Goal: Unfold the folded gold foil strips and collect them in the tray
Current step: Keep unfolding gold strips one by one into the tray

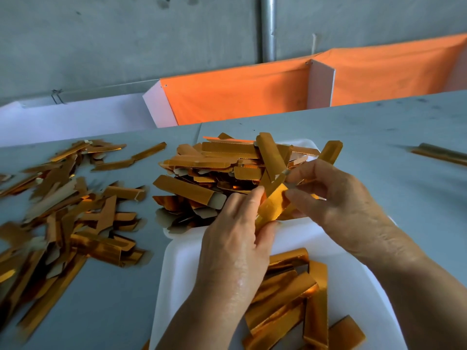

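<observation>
Both hands hold one gold foil strip point(272, 203) above the near white tray point(177, 269). My left hand point(237, 238) grips its lower end from the left. My right hand point(336, 198) pinches its upper part with thumb and fingers. Several gold strips point(290, 299) lie in the near tray, partly hidden under my left wrist. A tall pile of gold strips point(217, 170) sits on a second white tray point(307, 144) just beyond my hands.
A wide scatter of gold strips point(63, 213) covers the grey table point(379, 127) at the left. One lone strip point(442, 152) lies at the far right. An orange cloth-covered divider point(240, 94) stands behind the table, in front of a concrete wall.
</observation>
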Motion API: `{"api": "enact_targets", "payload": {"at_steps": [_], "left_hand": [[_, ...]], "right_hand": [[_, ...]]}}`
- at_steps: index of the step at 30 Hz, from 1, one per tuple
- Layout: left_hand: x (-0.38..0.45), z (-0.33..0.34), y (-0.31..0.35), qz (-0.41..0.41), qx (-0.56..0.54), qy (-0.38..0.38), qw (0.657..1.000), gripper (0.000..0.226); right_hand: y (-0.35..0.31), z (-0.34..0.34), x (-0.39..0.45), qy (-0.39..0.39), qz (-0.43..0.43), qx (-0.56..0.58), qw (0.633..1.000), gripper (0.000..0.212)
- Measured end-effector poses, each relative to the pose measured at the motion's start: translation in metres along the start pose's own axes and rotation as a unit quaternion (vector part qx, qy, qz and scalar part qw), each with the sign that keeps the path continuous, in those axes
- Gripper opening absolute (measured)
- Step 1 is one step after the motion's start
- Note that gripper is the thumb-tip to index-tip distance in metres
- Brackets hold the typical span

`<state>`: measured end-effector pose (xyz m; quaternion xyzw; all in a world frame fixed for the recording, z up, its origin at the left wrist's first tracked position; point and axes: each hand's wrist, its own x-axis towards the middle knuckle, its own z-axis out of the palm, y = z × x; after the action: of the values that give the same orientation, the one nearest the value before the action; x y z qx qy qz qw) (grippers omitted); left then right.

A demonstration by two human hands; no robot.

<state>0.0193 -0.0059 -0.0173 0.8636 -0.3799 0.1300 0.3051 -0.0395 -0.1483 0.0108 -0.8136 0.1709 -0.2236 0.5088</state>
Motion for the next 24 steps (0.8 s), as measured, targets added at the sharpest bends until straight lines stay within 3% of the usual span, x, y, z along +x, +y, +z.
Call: {"api": "enact_targets", "payload": {"at_steps": [4,11,16,21,24], "left_hand": [[0.0011,0.0006,0.0012,0.002,0.004,-0.011,1.000,0.058],[-0.0016,-0.0010,0.0026,0.010,-0.006,-0.010,1.000,0.053],[-0.0013,0.0036,0.0025,0.007,0.000,-0.034,0.999,0.060],[-0.0009,0.0050,0.0010,0.014,0.002,-0.034,0.999,0.062],[-0.0009,0.0041,0.0012,0.022,-0.002,-0.022,1.000,0.060]], "right_hand": [[0.0000,-0.0029,0.0015,-0.041,0.066,0.053,0.996,0.002],[-0.0045,-0.0059,-0.0006,-0.109,0.112,0.202,0.967,0.013],[-0.0036,-0.0017,0.0011,-0.075,0.134,0.079,0.985,0.006],[-0.0006,-0.0005,0.0010,-0.091,0.150,0.069,0.982,0.008],[0.0013,-0.0028,-0.0005,-0.118,0.154,0.142,0.971,0.014]]}}
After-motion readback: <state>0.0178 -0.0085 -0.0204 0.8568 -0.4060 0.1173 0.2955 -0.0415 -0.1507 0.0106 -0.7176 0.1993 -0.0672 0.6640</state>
